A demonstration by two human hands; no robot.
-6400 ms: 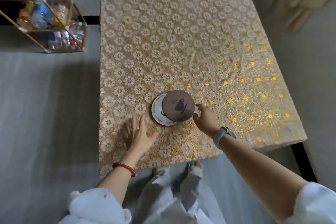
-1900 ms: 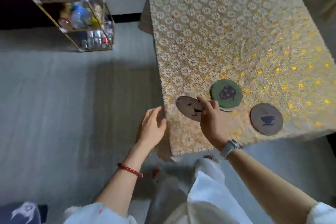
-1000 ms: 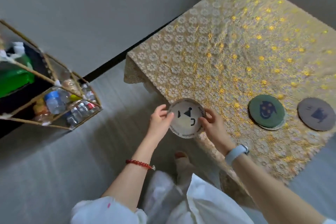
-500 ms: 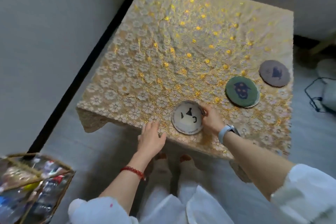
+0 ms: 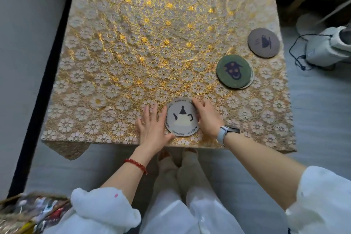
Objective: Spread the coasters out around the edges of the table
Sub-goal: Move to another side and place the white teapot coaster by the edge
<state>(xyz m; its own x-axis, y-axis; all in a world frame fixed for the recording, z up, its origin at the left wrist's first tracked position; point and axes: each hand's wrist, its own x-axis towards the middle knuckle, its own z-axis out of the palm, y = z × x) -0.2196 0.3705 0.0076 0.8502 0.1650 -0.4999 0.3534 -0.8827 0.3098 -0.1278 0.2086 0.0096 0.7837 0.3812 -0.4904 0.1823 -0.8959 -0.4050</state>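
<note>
A white round coaster (image 5: 182, 119) with a teapot picture lies flat near the table's front edge. My left hand (image 5: 152, 129) rests flat on the cloth, its fingers apart and touching the coaster's left rim. My right hand (image 5: 206, 118) curls around the coaster's right rim, fingertips on its edge. A green coaster (image 5: 234, 71) lies further right on top of another pale coaster, whose rim peeks out. A brown coaster (image 5: 264, 42) with a dark cup picture sits by the right edge.
The table (image 5: 133, 43) wears a gold and white floral lace cloth. A wall runs along the left. A white appliance (image 5: 330, 47) with a black cord stands on the floor at right. A wire rack (image 5: 28, 213) of bottles is at the bottom left.
My view has swung round to face this side of the table squarely. The white coaster stays near the front edge, and my left hand has slid up against its left rim.
</note>
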